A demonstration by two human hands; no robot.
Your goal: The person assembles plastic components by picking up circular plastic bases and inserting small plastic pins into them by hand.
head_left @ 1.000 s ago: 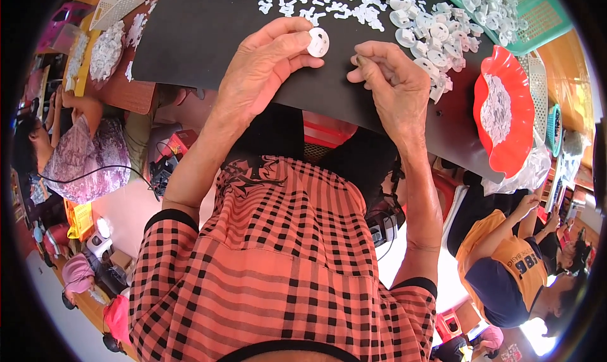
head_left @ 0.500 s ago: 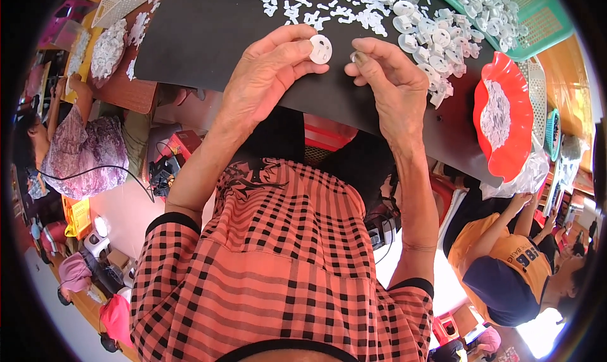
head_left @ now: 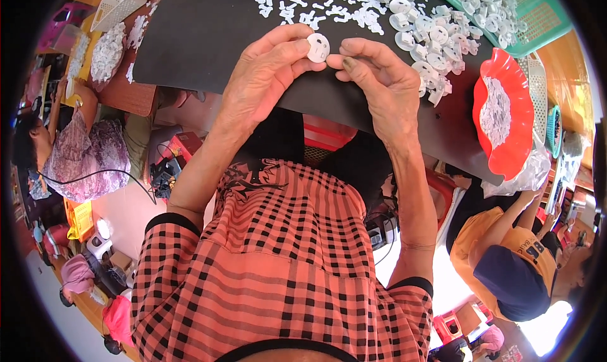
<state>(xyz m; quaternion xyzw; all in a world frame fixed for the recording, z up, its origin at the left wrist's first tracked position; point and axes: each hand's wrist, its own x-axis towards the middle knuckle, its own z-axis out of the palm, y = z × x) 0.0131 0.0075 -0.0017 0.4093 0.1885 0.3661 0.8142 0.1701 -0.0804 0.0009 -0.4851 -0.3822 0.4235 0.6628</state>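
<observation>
The small round white plastic disc (head_left: 318,47) looks smooth and faintly glossy. Beneath it the black table mat (head_left: 202,39) is matt and even, like rubber or foam sheet. Right of the mat, the red scalloped plastic bowl (head_left: 506,118) shines, glossy and hard. The loose white plastic parts (head_left: 430,33) scattered on the mat look smooth. Beyond them, the green plastic basket (head_left: 537,20) has a perforated, dull lattice.
</observation>
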